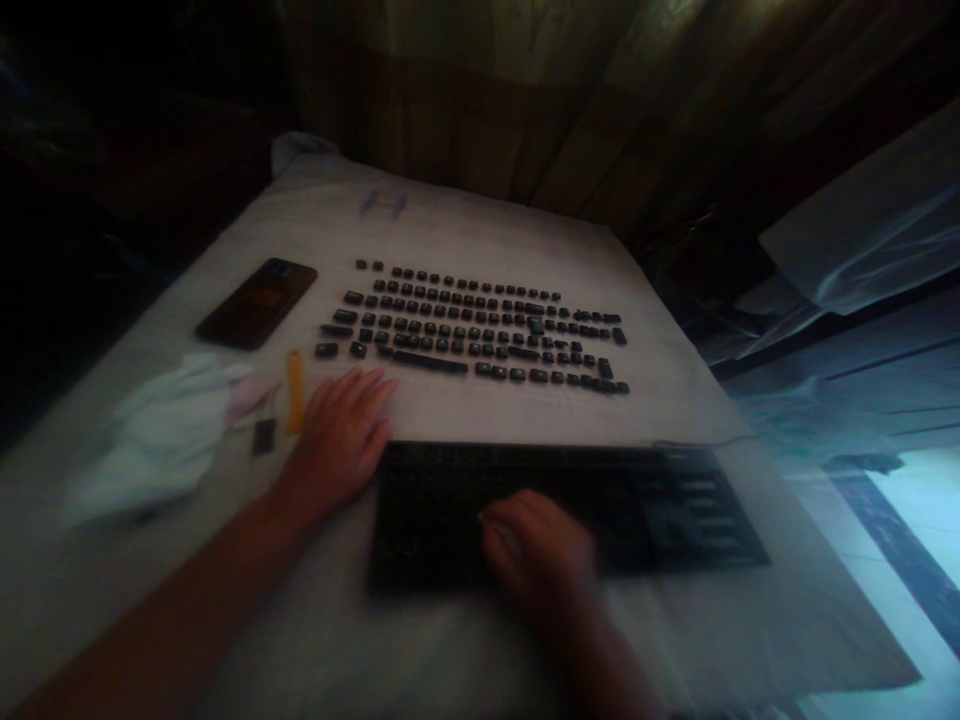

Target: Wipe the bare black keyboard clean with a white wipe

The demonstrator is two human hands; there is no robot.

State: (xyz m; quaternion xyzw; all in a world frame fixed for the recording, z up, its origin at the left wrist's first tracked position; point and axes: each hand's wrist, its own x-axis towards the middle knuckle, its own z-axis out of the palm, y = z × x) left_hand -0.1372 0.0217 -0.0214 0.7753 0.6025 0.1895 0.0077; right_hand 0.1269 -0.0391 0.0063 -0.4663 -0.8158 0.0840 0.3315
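A black keyboard base (pixel 615 510), its keycaps off over most of it, lies on the cloth-covered table. Over its middle, my right hand (pixel 536 545) is closed in a pinch; a tiny white tip shows at the fingertips, but the thing itself is too blurred to name. My left hand (pixel 341 430) rests flat with fingers stretched out, beside the keyboard's upper left corner, holding nothing. Beyond both hands, loose black keycaps (pixel 442 328) are laid out in several rows, with the long space bar (pixel 430 362) in the nearest part.
At the left lie a dark phone (pixel 259 303), a crumpled white cloth (pixel 161 430), an orange strip-like tool (pixel 295 390) and a small dark item (pixel 264 436). A cable (pixel 705 442) runs off the keyboard's back right. Curtains (pixel 480 90) hang behind the table (pixel 480 220).
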